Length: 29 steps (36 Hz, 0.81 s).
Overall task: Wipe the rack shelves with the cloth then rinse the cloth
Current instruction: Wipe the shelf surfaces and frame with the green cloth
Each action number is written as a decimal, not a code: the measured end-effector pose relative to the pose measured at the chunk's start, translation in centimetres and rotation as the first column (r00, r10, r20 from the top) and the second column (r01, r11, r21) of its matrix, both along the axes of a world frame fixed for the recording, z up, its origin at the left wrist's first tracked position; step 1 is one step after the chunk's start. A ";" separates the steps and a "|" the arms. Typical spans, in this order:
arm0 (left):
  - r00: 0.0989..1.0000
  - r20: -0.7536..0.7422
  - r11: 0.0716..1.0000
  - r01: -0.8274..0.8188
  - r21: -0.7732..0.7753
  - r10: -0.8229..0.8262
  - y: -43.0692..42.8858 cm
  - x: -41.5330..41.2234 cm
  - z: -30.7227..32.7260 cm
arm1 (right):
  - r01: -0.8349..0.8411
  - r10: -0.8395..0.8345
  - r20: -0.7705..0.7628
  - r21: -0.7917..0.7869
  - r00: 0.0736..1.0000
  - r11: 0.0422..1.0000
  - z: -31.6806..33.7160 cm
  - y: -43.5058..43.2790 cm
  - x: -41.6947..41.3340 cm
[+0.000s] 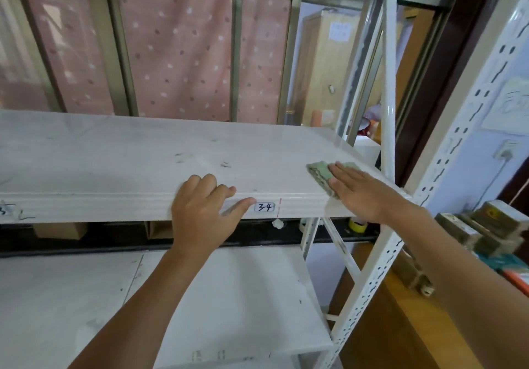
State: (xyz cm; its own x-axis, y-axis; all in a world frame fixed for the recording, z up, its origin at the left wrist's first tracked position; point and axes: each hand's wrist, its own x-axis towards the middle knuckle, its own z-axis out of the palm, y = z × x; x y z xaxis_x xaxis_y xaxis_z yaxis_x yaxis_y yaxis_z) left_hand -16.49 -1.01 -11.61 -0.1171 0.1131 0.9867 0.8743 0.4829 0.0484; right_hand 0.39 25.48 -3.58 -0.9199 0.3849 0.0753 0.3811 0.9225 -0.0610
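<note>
A white metal rack fills the view. Its upper shelf [128, 151] is at chest height and carries a few dark smudges. A folded green cloth [319, 171] lies on the shelf's front right corner. My right hand [360, 189] lies flat on the cloth, fingers stretched out and pressing it down; part of the cloth is hidden under the palm. My left hand [204, 211] grips the shelf's front edge, fingers on top and thumb against the lip, just left of a small label reading "3-4" [264, 207]. A lower shelf [229, 297] sits below.
The rack's perforated white upright [446, 174] stands at the right, with a cross brace [388, 82] behind it. A pink dotted curtain [177, 48] hangs behind the rack. Boxes and a wooden surface [486, 234] lie to the right. A tape roll [357, 227] sits under the shelf.
</note>
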 end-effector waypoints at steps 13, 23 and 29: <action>1.000 0.019 1.000 -0.019 0.000 0.019 0.0 -0.1 -0.2 | 0.068 -0.222 0.228 0.537 0.948 0.841 -1.4 2.4 4.2; 1.000 0.017 1.000 -0.026 0.003 0.026 0.0 0.0 -0.4 | -0.055 0.055 0.021 -0.017 0.998 0.998 -0.4 -3.9 -2.2; 1.000 0.016 1.000 -0.008 -0.002 0.008 -0.1 0.3 -0.1 | -0.202 0.202 -0.026 -0.004 0.979 0.979 -0.6 -7.9 -3.7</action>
State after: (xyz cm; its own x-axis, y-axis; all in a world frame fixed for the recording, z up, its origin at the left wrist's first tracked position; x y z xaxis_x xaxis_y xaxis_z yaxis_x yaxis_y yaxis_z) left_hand -16.24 -1.12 -11.72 -0.1336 0.1135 0.9845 0.8694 0.4902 0.0615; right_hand -3.30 17.57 -4.16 -0.9764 0.1922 0.0981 0.1854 0.9798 -0.0746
